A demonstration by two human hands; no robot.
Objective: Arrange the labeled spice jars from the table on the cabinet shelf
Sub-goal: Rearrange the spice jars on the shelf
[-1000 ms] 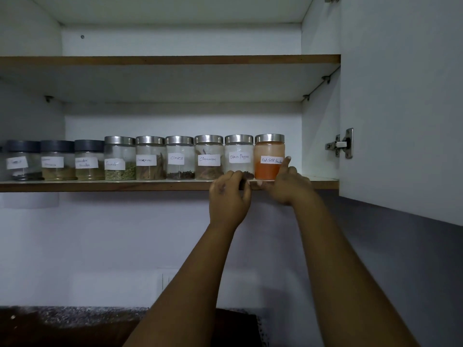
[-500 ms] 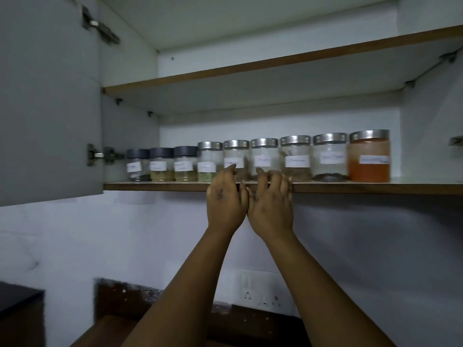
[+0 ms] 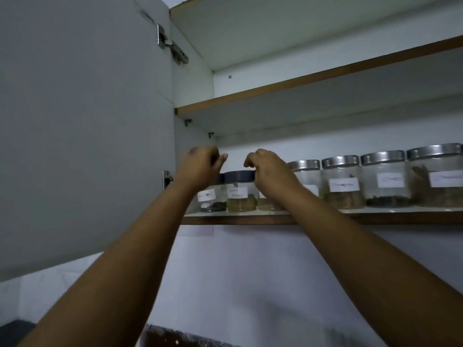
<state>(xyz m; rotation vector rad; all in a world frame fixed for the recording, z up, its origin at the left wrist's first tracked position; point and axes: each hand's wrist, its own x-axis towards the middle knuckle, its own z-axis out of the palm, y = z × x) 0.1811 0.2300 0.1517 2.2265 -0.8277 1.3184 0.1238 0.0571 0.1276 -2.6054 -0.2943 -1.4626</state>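
Above dark-lidded jars (image 3: 239, 191), left hand (image 3: 200, 169) — right hand (image 3: 270, 171), fingers curled

White labels (image 3: 344, 184) on the jars (image 3: 342, 182); handwriting too blurred to read.

A row of labeled jars is standing on the lower shelf (image 3: 375, 217) of the cabinet, running from its left end out past the right edge of view. The leftmost jar (image 3: 211, 197) is sitting nearest the left side wall, with the second jar (image 3: 240, 191) just beside it on the right and the third jar (image 3: 268, 204) next along. The left hand (image 3: 200, 169) is hovering in front of the leftmost jar's lid; the right hand (image 3: 270, 171) is covering the third jar's top. The upper shelf (image 3: 300, 83) is lying above the row. The open door (image 3: 82, 121) is hanging left of the shelves, hinges (image 3: 172, 46) at its inner edge.
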